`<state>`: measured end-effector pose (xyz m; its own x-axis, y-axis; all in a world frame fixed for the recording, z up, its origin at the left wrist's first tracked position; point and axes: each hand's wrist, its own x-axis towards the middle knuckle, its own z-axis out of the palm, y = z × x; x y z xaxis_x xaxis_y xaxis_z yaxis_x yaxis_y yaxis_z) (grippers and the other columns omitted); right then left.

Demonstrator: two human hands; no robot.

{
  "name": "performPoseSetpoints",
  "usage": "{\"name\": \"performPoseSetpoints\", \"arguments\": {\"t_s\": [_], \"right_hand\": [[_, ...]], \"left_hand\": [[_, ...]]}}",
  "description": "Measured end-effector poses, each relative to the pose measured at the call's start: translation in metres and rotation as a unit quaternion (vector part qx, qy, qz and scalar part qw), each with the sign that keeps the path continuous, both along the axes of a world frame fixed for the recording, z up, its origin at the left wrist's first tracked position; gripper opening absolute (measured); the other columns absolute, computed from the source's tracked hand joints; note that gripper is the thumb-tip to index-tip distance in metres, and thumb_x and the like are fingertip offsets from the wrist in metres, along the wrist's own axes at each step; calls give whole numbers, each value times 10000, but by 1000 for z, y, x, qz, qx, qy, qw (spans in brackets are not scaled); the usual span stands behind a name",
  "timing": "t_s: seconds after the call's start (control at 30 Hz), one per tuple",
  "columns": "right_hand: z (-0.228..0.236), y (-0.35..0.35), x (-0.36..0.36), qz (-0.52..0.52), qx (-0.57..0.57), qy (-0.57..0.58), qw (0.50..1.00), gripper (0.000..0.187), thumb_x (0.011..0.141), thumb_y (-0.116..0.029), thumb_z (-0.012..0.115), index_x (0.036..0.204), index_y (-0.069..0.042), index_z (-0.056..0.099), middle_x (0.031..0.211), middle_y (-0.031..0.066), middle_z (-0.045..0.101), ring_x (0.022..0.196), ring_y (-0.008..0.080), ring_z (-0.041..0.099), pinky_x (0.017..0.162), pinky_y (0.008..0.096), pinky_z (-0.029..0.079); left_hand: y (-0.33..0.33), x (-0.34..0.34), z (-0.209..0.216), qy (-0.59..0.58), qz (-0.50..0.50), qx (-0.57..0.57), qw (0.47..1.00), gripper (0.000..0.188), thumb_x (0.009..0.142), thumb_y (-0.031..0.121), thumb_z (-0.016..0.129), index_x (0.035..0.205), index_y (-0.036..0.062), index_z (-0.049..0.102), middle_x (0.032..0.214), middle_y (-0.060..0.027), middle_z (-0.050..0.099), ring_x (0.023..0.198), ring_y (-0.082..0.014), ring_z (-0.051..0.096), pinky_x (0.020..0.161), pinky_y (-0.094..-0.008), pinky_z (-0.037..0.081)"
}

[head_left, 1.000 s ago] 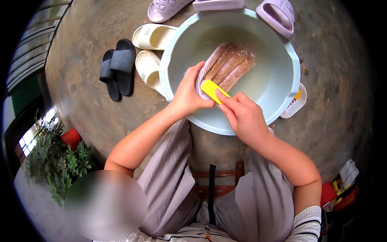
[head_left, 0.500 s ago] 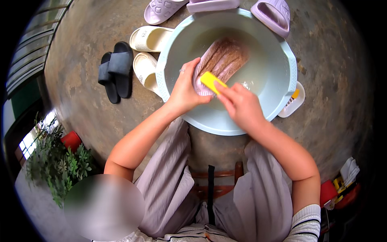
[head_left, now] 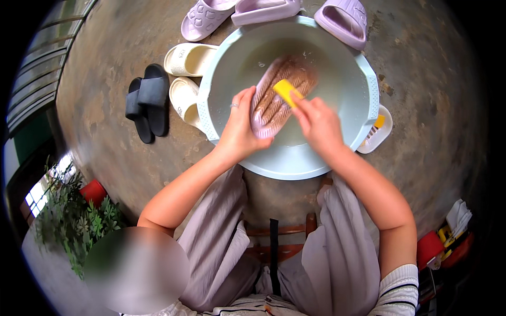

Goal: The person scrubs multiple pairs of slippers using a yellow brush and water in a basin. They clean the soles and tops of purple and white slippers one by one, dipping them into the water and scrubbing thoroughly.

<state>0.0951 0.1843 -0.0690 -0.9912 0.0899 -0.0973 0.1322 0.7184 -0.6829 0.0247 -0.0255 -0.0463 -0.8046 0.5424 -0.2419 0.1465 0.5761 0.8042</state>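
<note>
A pale pink slipper (head_left: pixel 268 113) is tilted over the water in the light blue basin (head_left: pixel 287 171), its grooved, brown-stained sole facing up. My left hand (head_left: pixel 240 126) grips the slipper's near end along its left edge. Between the closed fingers of my right hand (head_left: pixel 320 126) is a small yellow block-shaped scrubber (head_left: pixel 285 90), pressed against the middle of the sole. Whether the scrubber has bristles is hidden. Cloudy water (head_left: pixel 329 89) lies under the slipper, whose far end is blurred.
Lilac slippers (head_left: pixel 342 22) rest around the basin's far rim. Cream slippers (head_left: pixel 184 100) and dark slippers (head_left: pixel 154 102) lie left of it. A white slotted dish (head_left: pixel 380 134) with something yellow touches its right side. A leafy plant (head_left: pixel 84 224) stands lower left; a red container (head_left: pixel 429 250) lower right.
The yellow scrubber in my right hand has moved up the sole, away from the near end toward the middle. The left hand keeps its hold; the whole view has shifted slightly.
</note>
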Motion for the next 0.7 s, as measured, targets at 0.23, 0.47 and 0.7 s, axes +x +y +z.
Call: {"name": "performPoseSetpoints", "arguments": {"t_s": [0.23, 0.47, 0.7], "right_hand": [[-16, -10, 6, -6, 6, 16, 1000, 362, 918, -221, 694, 1279, -205, 689, 807, 102, 561, 635, 300, 617, 559, 413, 521], [-20, -7, -13, 33, -19, 56, 998, 335, 920, -228, 690, 1253, -202, 698, 804, 125, 593, 652, 320, 633, 589, 433, 538], [-3, -25, -7, 33, -87, 35, 995, 313, 925, -221, 683, 1235, -191, 714, 783, 135, 604, 678, 330, 651, 598, 444, 532]], "left_hand": [[15, -5, -8, 62, -20, -198, 978, 1182, 541, 215, 922, 1481, -79, 268, 1295, -296, 477, 1104, -441, 593, 920, -453, 531], [15, -13, -6, -3, -4, -151, 988, 1054, 539, 240, 910, 1392, -90, 387, 1163, -276, 565, 1071, -420, 599, 934, -442, 516], [9, -18, -2, -15, 11, -159, 987, 1096, 506, 249, 919, 1403, -76, 378, 1201, -280, 547, 1086, -417, 597, 952, -435, 517]]}}
